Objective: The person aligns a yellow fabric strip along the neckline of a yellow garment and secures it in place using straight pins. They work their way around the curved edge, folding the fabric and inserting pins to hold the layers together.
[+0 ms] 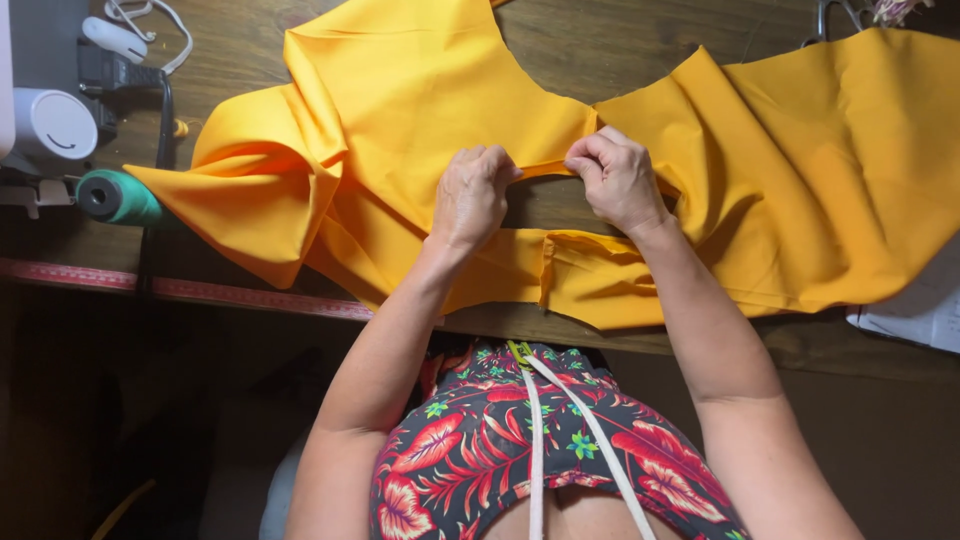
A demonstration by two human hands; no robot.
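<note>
Two hands pinch a narrow strip of orange fabric on a wooden table.

At the far left a white sewing machine stands on the wooden table, and a spool of green thread lies just beside it; a red measuring tape runs along the table's front edge. The orange fabric is spread over the middle and the right of the table, with folds at its left side. The left hand is closed, its fingertips gripping the thin strip of fabric at the curved cut-out edge. The right hand, very near to it, is closed on the same strip. White paper lies at the right edge, partly under the fabric.
</note>
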